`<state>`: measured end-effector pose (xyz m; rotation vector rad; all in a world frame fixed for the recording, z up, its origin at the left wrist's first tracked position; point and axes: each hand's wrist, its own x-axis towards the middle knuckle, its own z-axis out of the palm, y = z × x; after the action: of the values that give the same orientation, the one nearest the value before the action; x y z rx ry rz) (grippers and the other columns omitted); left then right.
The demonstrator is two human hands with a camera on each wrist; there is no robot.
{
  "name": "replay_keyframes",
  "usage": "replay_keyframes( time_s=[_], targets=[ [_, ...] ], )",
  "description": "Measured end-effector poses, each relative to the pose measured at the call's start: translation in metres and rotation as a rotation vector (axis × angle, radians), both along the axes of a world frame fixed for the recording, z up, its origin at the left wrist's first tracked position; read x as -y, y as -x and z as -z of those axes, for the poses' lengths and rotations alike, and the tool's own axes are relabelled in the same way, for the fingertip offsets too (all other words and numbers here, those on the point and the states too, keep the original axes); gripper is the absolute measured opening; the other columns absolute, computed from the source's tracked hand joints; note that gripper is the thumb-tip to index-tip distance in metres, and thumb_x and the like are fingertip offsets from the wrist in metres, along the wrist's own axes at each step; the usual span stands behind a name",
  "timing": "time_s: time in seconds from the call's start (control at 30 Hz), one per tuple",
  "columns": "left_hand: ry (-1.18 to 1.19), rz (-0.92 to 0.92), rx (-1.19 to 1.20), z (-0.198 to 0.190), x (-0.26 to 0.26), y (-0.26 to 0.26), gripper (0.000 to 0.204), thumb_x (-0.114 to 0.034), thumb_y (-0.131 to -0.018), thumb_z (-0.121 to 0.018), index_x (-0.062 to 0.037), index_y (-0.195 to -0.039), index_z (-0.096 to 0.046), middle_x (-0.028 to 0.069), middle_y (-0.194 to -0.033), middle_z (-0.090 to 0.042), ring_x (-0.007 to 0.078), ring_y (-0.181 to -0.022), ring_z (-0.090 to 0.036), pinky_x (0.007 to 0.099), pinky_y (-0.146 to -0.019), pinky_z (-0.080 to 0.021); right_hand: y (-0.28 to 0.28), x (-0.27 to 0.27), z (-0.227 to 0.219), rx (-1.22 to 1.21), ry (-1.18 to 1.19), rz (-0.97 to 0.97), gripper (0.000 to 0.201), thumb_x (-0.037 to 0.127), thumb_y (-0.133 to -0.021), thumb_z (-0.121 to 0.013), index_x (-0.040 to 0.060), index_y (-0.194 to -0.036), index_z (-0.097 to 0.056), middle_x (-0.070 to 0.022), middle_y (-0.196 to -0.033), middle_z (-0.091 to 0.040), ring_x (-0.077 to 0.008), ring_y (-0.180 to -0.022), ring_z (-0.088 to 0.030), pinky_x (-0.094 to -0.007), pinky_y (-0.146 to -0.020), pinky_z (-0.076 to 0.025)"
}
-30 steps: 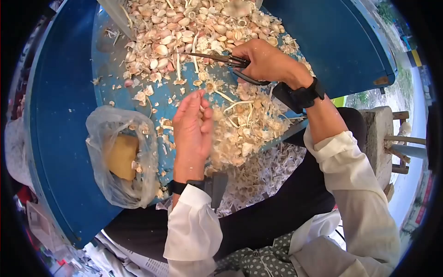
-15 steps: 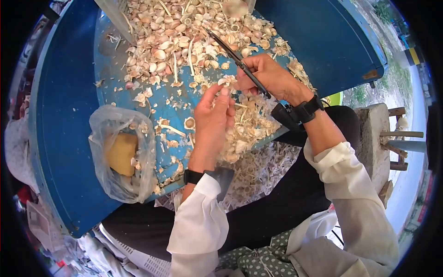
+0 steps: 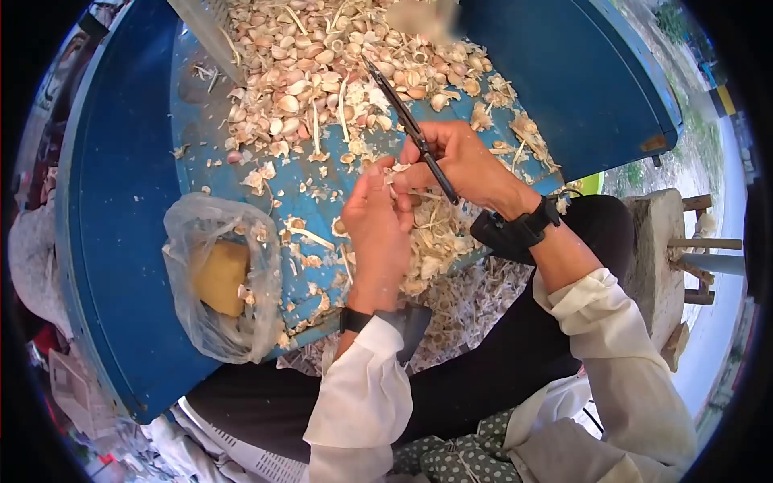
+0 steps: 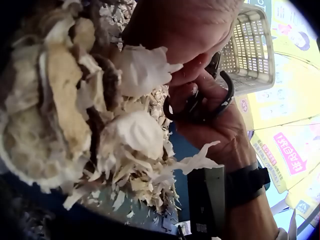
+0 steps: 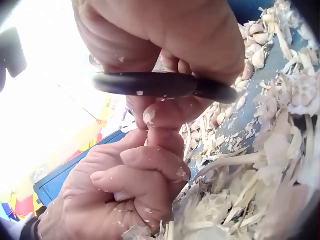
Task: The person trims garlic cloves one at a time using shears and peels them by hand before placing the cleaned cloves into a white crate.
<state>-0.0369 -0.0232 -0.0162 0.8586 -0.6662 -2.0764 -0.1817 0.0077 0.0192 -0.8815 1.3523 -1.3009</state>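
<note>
Sleeves (image 3: 362, 386) are nearest the camera, pale ones, reaching out over dark trousers (image 3: 491, 338). Then you get the left hand (image 3: 375, 229), fingers curled, pinching a small garlic bit (image 3: 396, 170) right where both sets of fingertips meet. Can't make out whether that's a clove or just skin, too much finger in the way. The right hand (image 3: 465, 167) grips black scissors (image 3: 409, 121), blades slanting away from the person, while its thumb seems to work the same bit. So I'd say the step in hand is picking garlic apart by fingertip, scissors just parked in the grip. Next move probably calls for a firm left pinch and a small pull from the right, points kept off those fingers. Loose husks and stalks (image 3: 435, 249) lie just under the hands, and a clear plastic bag (image 3: 181, 221) with a tan lump (image 3: 221, 278) inside sits off to the left. Farthest out, a big heap of cloves (image 3: 298, 80) covers the back of the blue worktop (image 3: 197, 149).
</note>
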Motion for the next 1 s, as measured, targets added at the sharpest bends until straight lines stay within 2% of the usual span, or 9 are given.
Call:
replay_keyframes(
  time_s=[0.17, 0.2, 0.3, 0.4, 0.6, 0.63, 0.67, 0.77, 1.0],
  targets=[
    [-0.186, -0.22, -0.23, 0.01, 0.03, -0.025, 0.023, -0.027, -0.096, -0.055, -0.0045, -0.101, -0.056, 0.0004, -0.081, -0.055, 0.006, -0.069, -0.052, 0.0166, -0.051, -0.038, 0.019, 0.01, -0.01, -0.421, -0.056, -0.498, 0.032, 0.023, -0.069, -0.083, 0.001, -0.071, -0.06, 0.0004, -0.057, -0.053, -0.0057, -0.053, -0.047, -0.0236, -0.048, -0.033],
    [-0.226, -0.219, -0.217, 0.009, 0.033, -0.026, 0.022, -0.025, -0.095, -0.056, -0.0044, -0.101, -0.055, 0.0017, -0.08, -0.055, 0.0076, -0.065, -0.051, 0.0163, -0.046, -0.037, 0.022, 0.023, -0.003, -0.797, 0.021, -0.313, 0.032, 0.026, -0.07, -0.081, 0.0001, -0.073, -0.063, -0.0067, -0.055, -0.054, -0.0144, -0.052, -0.053, -0.0303, -0.049, -0.038],
    [-0.225, -0.105, -0.265, 0.004, 0.032, -0.03, 0.02, -0.02, -0.094, -0.057, -0.0027, -0.103, -0.055, 0.0057, -0.083, -0.058, 0.0128, -0.069, -0.056, 0.0158, -0.047, -0.045, 0.021, 0.067, 0.012, -0.979, -0.125, 0.104, 0.034, 0.025, -0.069, -0.082, -0.0011, -0.074, -0.061, -0.0099, -0.061, -0.054, -0.0134, -0.059, -0.05, -0.031, -0.055, -0.041],
    [-0.257, -0.095, -0.384, -0.001, 0.034, -0.026, 0.022, -0.014, -0.095, -0.054, 0.0035, -0.109, -0.054, 0.0148, -0.097, -0.062, 0.024, -0.09, -0.063, 0.029, -0.08, -0.058, 0.019, 0.087, 0.03, -1.19, -0.105, 0.08, 0.034, 0.024, -0.069, -0.08, -0.0019, -0.075, -0.06, -0.014, -0.06, -0.052, -0.0168, -0.056, -0.048, -0.0338, -0.054, -0.041],
    [-0.339, -0.157, -0.279, -0.003, 0.033, -0.015, 0.031, -0.019, -0.1, -0.04, 0.0084, -0.106, -0.054, 0.0186, -0.101, -0.06, 0.0326, -0.103, -0.058, 0.046, -0.1, -0.047, 0.007, 0.06, 0.008, -0.658, -0.075, -0.089, 0.026, 0.015, -0.071, -0.08, -0.0016, -0.073, -0.061, -0.0057, -0.06, -0.056, -0.0094, -0.057, -0.049, -0.0292, -0.051, -0.039],
    [-0.344, -0.154, -0.274, -0.001, 0.032, -0.015, 0.031, -0.019, -0.1, -0.04, 0.0084, -0.106, -0.054, 0.0186, -0.101, -0.06, 0.0326, -0.103, -0.058, 0.046, -0.1, -0.047, 0.006, 0.054, 0.004, -0.451, -0.053, -0.183, 0.025, 0.014, -0.071, -0.08, -0.0018, -0.072, -0.061, -0.0039, -0.059, -0.056, -0.0082, -0.057, -0.048, -0.0284, -0.051, -0.038],
    [-0.316, -0.115, -0.329, 0.002, 0.031, -0.013, 0.03, -0.021, -0.099, -0.044, 0.0058, -0.106, -0.054, 0.016, -0.103, -0.059, 0.0301, -0.102, -0.058, 0.0448, -0.099, -0.047, 0.006, 0.055, 0.009, -0.545, 0.033, -0.208, 0.023, 0.021, -0.072, -0.074, 0.0, -0.072, -0.063, -0.0161, -0.058, -0.057, -0.0287, -0.053, -0.051, -0.0366, -0.053, -0.042],
    [-0.359, -0.122, -0.311, 0.002, 0.033, -0.012, 0.028, -0.024, -0.098, -0.048, 0.0016, -0.107, -0.053, 0.0136, -0.108, -0.057, 0.0247, -0.101, -0.058, 0.0393, -0.093, -0.051, 0.009, 0.075, 0.015, -0.972, 0.054, 0.079, 0.029, 0.02, -0.07, -0.08, -0.0009, -0.074, -0.061, -0.0088, -0.057, -0.053, -0.0147, -0.054, -0.049, -0.0312, -0.051, -0.04],
    [-0.252, -0.129, -0.21, 0.005, 0.042, -0.039, 0.027, -0.023, -0.093, -0.059, -0.0002, -0.107, -0.056, 0.008, -0.089, -0.058, 0.0121, -0.071, -0.059, 0.0149, -0.059, -0.054, 0.005, 0.091, 0.041, -1.054, 0.154, 0.081, 0.018, 0.014, -0.071, -0.072, 0.0, -0.071, -0.06, -0.0143, -0.059, -0.055, -0.0218, -0.052, -0.047, -0.0347, -0.052, -0.041]
  ],
)
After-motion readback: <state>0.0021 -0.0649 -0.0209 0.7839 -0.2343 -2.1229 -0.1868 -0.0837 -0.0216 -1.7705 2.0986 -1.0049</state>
